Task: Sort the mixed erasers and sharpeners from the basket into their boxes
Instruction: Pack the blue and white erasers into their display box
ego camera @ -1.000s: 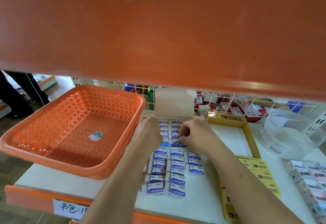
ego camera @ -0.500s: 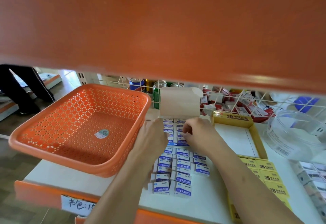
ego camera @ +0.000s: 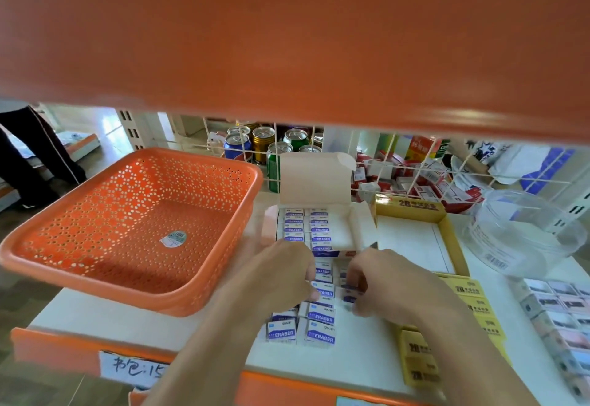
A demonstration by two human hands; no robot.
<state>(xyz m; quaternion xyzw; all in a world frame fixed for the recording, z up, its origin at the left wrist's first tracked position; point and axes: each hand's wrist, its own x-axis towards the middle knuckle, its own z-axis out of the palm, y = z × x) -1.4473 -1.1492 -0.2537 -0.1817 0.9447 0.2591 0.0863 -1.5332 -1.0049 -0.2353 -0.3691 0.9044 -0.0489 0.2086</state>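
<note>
1. One orange basket [ego camera: 127, 239] stands left of the single open eraser box [ego camera: 314, 179], and it holds only a sticker.
2. Inside the eraser box, boxed erasers [ego camera: 306, 226] lie in two columns, with at least four rows showing.
3. Just in front of the eraser box, about seven loose erasers [ego camera: 321, 337] show on the shelf [ego camera: 111, 319]; the hands hide any others.
4. One yellow box [ego camera: 447, 239] sits right of the eraser box, with one clear tub [ego camera: 526, 233] beyond it.
5. The left hand [ego camera: 277, 278] and right hand [ego camera: 383, 281] are knuckles-up in front of the eraser box, flanking the loose erasers.
6. The right fingers curl round blurred loose erasers. The left fingers bend against the stack, but whether they grip cannot be told.
</note>
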